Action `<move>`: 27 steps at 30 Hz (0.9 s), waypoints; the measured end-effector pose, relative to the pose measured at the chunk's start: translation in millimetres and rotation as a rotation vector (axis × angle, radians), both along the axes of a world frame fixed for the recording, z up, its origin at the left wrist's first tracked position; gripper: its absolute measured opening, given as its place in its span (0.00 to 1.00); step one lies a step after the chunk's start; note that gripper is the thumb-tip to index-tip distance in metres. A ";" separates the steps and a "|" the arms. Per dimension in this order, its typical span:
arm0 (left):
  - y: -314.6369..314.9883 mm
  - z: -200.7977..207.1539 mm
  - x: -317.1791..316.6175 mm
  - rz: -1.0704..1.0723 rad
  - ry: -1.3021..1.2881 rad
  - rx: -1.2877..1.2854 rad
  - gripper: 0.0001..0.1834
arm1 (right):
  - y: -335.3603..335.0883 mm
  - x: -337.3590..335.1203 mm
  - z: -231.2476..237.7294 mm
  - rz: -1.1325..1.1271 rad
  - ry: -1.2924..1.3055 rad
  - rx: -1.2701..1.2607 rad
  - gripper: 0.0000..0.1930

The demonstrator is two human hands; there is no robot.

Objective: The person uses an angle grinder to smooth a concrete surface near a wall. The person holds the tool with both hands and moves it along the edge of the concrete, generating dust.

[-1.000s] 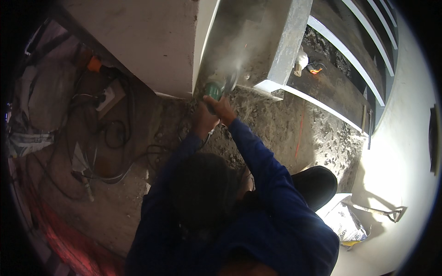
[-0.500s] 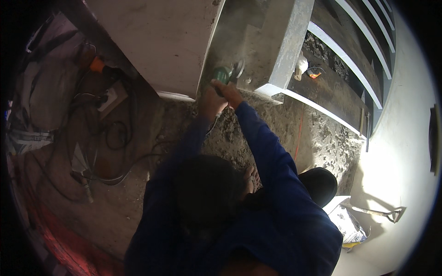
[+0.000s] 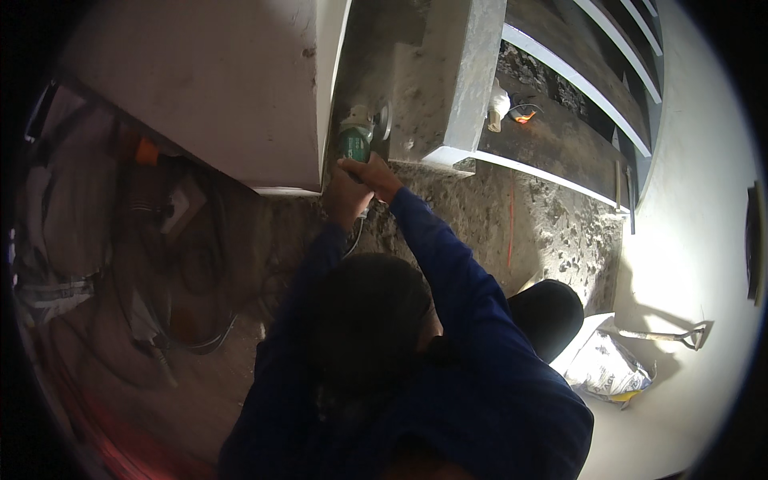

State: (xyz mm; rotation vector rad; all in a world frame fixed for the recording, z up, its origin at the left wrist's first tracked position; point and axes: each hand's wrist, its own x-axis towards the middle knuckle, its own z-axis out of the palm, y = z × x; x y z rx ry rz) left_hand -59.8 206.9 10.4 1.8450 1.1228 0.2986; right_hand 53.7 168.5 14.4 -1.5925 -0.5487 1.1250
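The angle grinder (image 3: 355, 138) has a green body with a grey guard and disc at its far end, and it is pressed into the narrow recess between a pale wall block (image 3: 232, 88) on the left and a grey concrete step (image 3: 448, 80) on the right. Its disc sits close against the concrete face, with the wall's vertical edge just beside it on the left, so there is little room to either side. The right hand (image 3: 372, 176) is wrapped tight around the rear of the grinder's body; the left hand (image 3: 344, 196) is closed just below it, touching it, on the handle end where a cable trails down. Both blue sleeves (image 3: 448, 264) reach up from the lower edge. Behind the hands the rough, rubble-strewn floor (image 3: 512, 224) lies open to the right. A sack (image 3: 608, 368) and a shovel (image 3: 664, 336) lie well apart by the bright right wall, and cables (image 3: 184, 320) coil on the left.
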 end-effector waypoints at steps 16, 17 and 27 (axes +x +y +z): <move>20.2 -11.1 45.0 0.085 -0.197 -0.042 0.42 | 27.5 65.6 -49.7 0.155 -0.426 -0.078 0.34; 24.3 -17.2 48.4 0.075 -0.249 -0.026 0.42 | 30.5 67.3 -48.7 0.114 -0.332 -0.039 0.36; 56.1 -36.6 78.0 0.046 -0.204 -0.174 0.45 | 52.8 89.6 -22.0 -0.014 0.171 -0.022 0.31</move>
